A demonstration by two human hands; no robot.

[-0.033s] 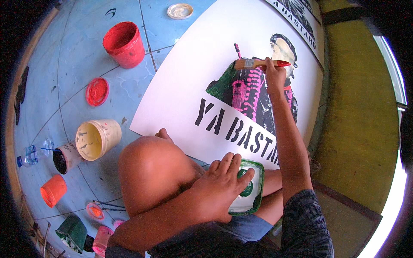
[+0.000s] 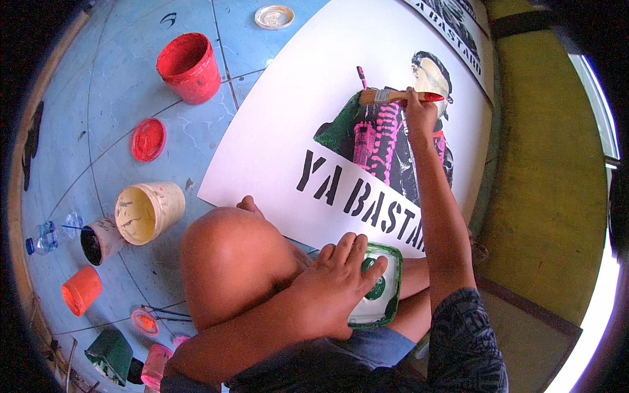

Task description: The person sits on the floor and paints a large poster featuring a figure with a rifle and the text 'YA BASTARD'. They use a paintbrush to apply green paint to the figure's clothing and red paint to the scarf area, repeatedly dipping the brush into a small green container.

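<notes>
The paintbrush (image 2: 396, 96) lies over the upper part of the printed figure (image 2: 386, 134), handle roughly level, red end to the right. Its bristles are at the upper right edge of the green patch (image 2: 339, 128); whether they bear on the sheet cannot be confirmed from this view.

Step in hand, as judged: application of green paint to the figure's shoulder area. The next move calls for light pressure and a steady wrist, keeping the bristles clear of the pink stripes and the white ground.

Condition of brush: flat, wooden handle, pale metal ferrule, brown bristles.

Right hand (image 2: 421, 114): fingers closed around the handle. Left hand (image 2: 331, 281): fingers clamped on the left side of a green-rimmed tray (image 2: 393, 298), white inside with a green smear, held above the lap.

The white sheet (image 2: 262, 144) rests ahead of the crossed legs. On the blue tiled floor (image 2: 183, 134) to the left stand a red bucket (image 2: 198, 78) and a cream bucket (image 2: 168, 203).
</notes>
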